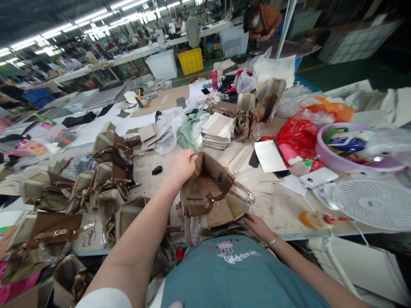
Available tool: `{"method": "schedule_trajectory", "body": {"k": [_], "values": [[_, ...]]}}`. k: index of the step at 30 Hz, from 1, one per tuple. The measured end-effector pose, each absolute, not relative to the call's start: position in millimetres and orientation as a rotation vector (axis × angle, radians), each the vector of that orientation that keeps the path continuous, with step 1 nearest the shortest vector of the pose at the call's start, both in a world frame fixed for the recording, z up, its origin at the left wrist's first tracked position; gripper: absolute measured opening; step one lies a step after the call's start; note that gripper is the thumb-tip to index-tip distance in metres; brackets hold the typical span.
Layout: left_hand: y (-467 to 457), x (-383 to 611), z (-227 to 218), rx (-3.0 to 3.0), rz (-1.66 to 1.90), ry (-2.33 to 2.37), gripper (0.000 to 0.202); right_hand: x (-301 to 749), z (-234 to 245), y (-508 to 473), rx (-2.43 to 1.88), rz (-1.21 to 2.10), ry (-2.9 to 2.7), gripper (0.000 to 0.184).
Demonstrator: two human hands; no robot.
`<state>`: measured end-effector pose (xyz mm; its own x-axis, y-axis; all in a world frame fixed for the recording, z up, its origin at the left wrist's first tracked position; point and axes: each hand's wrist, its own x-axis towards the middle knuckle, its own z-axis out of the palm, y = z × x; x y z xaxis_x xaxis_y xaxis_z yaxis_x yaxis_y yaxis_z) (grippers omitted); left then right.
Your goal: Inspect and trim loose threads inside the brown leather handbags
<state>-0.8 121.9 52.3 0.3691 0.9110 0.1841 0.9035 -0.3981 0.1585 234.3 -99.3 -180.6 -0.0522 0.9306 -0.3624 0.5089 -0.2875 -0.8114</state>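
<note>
At the near edge of the table point(272, 207), the bag's lower corner is met by the right hand point(258, 227), whose grip cannot be told. The brown bag point(205, 196) is clamped at its upper rim by the left hand point(183, 166), apart from the other. Behind, pale boards point(217, 128) are stacked.

The near brown bag point(196, 190) looks like matt cloth with smoother, leather-like trim, its handles point(245, 195) sleeved in shiny, clear plastic. The apron point(237, 276) is soft, matt cloth. To the right, a red bag point(297, 133) is thin, crinkled, glossy plastic; the tub point(322, 150) and fan point(369, 204) are smooth, hard plastic. Farther off, stacked sheets point(217, 124) look like matt card. Left, scissors point(90, 236) show shiny metal.
</note>
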Motion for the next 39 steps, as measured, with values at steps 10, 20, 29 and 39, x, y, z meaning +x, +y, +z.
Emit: {"method": "schedule_trajectory", "body": {"k": [10,20,29,39], "values": [[105.9,12.4,57.0,2.583,0.398,1.618,0.024,257.8,-160.5,-108.9,-1.765,1.620,-1.465,0.025],[100.9,15.4,53.5,2.414,0.498,1.532,0.029,284.1,-150.8,-81.6,-2.100,1.127,-1.773,0.013],[103.3,23.0,54.0,2.389,0.465,1.578,0.027,288.2,2.3,29.5,-1.572,0.503,-1.566,0.034],[101.8,23.0,53.2,2.416,0.508,1.479,0.028,193.7,58.4,105.3,-1.216,0.244,-2.364,0.020]]}}
